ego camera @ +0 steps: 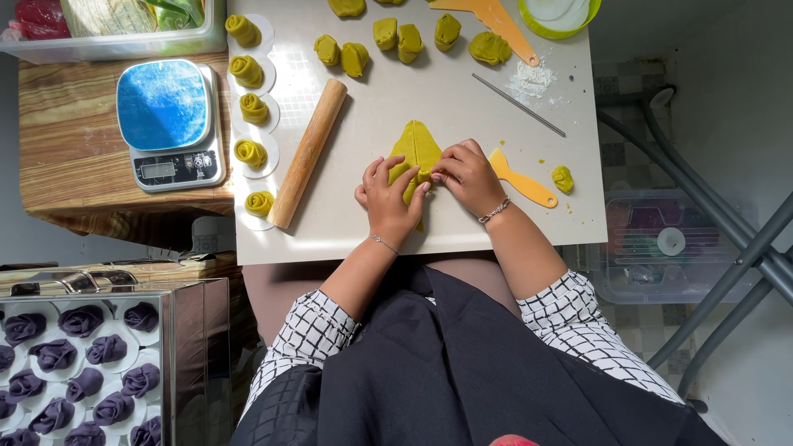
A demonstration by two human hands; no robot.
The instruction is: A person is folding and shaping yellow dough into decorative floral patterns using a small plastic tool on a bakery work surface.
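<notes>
In the head view, both hands work on one flat piece of yellow-green dough (pixel 415 149) that lies near the front edge of the white board (pixel 462 223). The left hand (pixel 387 196) lies over the near part of the dough with fingers bent, pressing it down, and the right hand (pixel 469 175) pinches the dough's right edge between thumb and fingertips — neither hand lifts it from the board. The far part of the dough is a pointed, leaf-like shape with a crease in the middle, so I judge the folding as begun but not finished. On the left edge of the board, five rolled rosettes (pixel 250 107) stand in a column on round white papers; these look done. At the far side, several lumps (pixel 396 41) of the same dough wait, unshaped, so quite much work seems left. A rolling pin (pixel 309 153) lies diagonal between the rosettes and the hands, and a small yellow scraper (pixel 520 177) lies just beside the right hand. A thin metal stick (pixel 519 105) is further away. At the lower left, a tray (pixel 165 291) holds many purple rosettes (pixel 78 355) — a finished batch of another colour, as it seems.
</notes>
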